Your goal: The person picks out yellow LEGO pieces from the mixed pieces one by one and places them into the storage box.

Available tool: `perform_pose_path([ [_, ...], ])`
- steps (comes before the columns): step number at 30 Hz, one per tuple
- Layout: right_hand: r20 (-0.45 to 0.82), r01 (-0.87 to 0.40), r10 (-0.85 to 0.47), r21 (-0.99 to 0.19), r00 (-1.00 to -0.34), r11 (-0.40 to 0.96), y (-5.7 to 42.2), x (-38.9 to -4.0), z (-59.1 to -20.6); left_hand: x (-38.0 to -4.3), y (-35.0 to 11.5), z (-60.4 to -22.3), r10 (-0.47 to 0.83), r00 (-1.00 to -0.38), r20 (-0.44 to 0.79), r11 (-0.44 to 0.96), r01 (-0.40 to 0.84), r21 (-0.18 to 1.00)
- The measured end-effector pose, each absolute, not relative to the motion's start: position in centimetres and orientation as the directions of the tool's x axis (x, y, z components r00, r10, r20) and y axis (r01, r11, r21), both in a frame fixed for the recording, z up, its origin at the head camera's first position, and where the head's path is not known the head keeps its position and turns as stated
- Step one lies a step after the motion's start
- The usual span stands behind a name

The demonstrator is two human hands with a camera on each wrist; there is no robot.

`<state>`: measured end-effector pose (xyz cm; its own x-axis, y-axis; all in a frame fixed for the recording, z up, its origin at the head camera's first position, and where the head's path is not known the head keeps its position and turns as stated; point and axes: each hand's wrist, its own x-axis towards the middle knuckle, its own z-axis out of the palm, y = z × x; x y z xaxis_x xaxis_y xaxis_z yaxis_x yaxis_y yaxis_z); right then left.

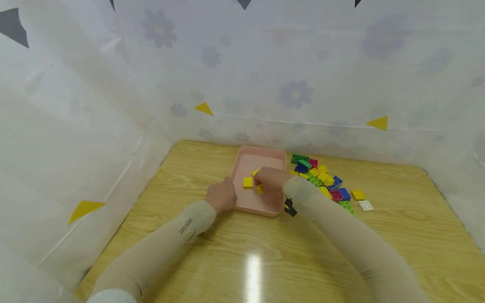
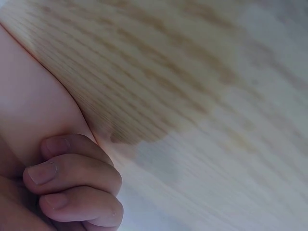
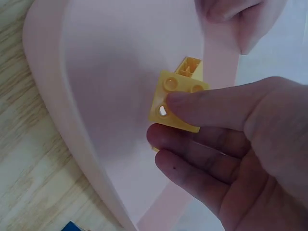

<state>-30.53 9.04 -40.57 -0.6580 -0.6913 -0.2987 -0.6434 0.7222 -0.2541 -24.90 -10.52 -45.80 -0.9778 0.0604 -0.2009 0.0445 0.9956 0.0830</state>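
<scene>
A shallow pink tray (image 1: 261, 160) lies on the wooden table. At its near left side my left hand (image 1: 221, 195) grips the rim with curled fingers (image 2: 72, 175), as the left wrist view also shows. Over the inside of the tray is my right hand (image 1: 273, 179). Between its thumb and fingers it pinches a yellow toy brick (image 3: 183, 84), studs towards the wrist camera. Another yellow brick (image 3: 192, 65) shows just behind the held one. In the head view a yellow brick (image 1: 247, 182) sits in the tray left of the right hand.
Right of the tray spreads a pile of toy bricks in green, blue, red and yellow, with a light green brick (image 1: 346, 206) at its near edge. A white brick (image 1: 366, 205) lies at the far right of them. Pale flowered sheeting (image 1: 265, 84) hangs behind the table.
</scene>
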Motion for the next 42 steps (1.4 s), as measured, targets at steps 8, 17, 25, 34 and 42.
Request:
perform_pose_path([
  [8,-0.288,-0.603,-0.663,-0.276,-0.691,0.749,9.2,-30.0,-40.7,-24.7,-10.3,-45.8,0.061,-0.978,-0.197,0.996,0.045,0.081],
  [17,-0.226,-0.655,-0.697,-0.240,-0.680,0.716,10.7,-29.4,-40.6,-24.7,-10.5,-45.5,0.079,-0.978,-0.194,0.995,0.067,0.070],
  [25,-0.158,-0.649,-0.675,-0.189,-0.720,0.737,14.0,-28.1,-40.3,-24.6,-10.7,-45.2,0.069,-0.976,-0.208,0.996,0.055,0.070],
  [34,-0.130,-0.593,-0.622,-0.202,-0.772,0.779,17.7,-26.9,-39.6,-24.7,-11.1,-45.3,0.071,-0.977,-0.203,0.996,0.059,0.064],
  [42,-0.099,-0.611,-0.616,-0.074,-0.782,0.788,19.9,-27.1,-40.8,-24.7,-11.5,-45.2,0.074,-0.975,-0.210,0.996,0.063,0.057],
])
